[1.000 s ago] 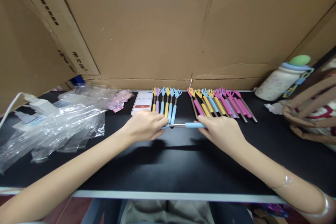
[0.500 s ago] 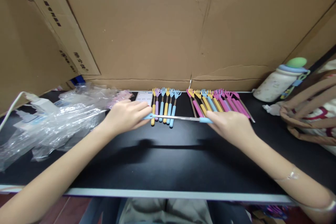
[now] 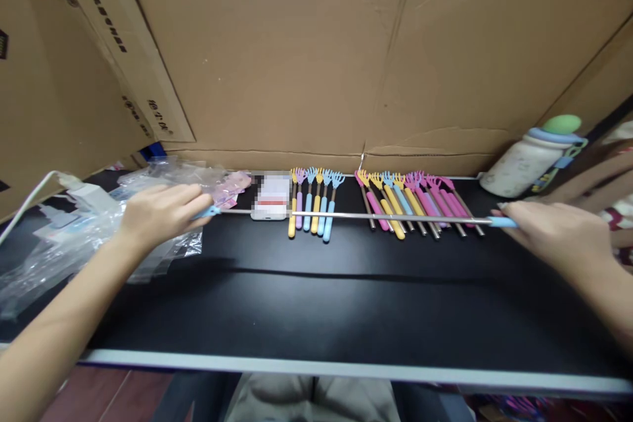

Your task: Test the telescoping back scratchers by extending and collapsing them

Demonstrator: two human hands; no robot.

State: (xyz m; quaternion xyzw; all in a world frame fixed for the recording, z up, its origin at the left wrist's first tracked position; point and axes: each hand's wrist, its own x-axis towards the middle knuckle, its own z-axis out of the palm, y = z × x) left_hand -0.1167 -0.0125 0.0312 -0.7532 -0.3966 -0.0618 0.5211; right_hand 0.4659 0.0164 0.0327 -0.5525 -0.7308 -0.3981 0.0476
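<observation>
I hold a blue telescopic back scratcher [image 3: 356,215] stretched out long and level above the black table [image 3: 316,303]. My left hand [image 3: 161,212] grips its blue claw end at the left. My right hand [image 3: 556,232] grips its blue handle at the right. The thin metal rod spans over two rows of scratchers lying on the table: a small group [image 3: 314,201] in yellow, purple and blue, and a larger group [image 3: 413,201] in yellow, blue and pink.
A phone [image 3: 270,201] lies left of the small group. Crumpled clear plastic bags [image 3: 93,224] and a white charger with cable [image 3: 82,194] sit at the left. A bottle [image 3: 531,155] and a bag [image 3: 616,171] stand at the right. Cardboard [image 3: 297,46] walls the back.
My hands have moved far apart, the left one to the left and the right one to the right, pulling the blue scratcher's rod out from short to long.
</observation>
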